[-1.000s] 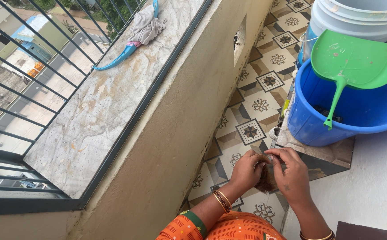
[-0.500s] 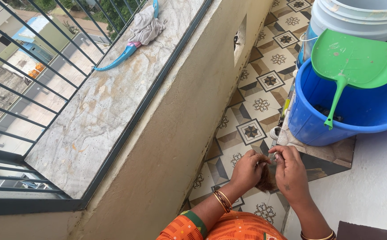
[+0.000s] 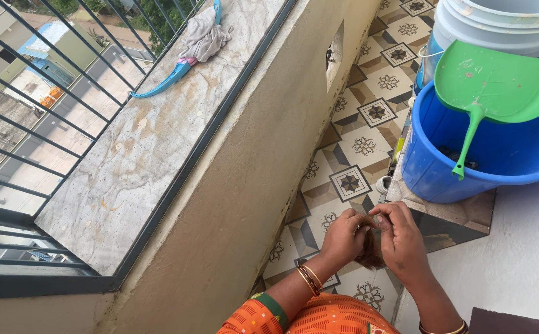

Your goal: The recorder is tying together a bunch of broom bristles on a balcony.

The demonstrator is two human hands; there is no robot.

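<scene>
now right hand (image 3: 401,242) closer over brown fibre clump (image 3: 370,250), left hand (image 3: 342,236) unmoved

A small brown fibrous clump (image 3: 370,248) is sitting pinched between the left hand (image 3: 342,237) and the right hand (image 3: 401,244), hanging just above the patterned floor tiles. It is looking shaggy and dark, its strands bunching downward, with both sets of fingertips closing over its top and hiding that part.
</scene>
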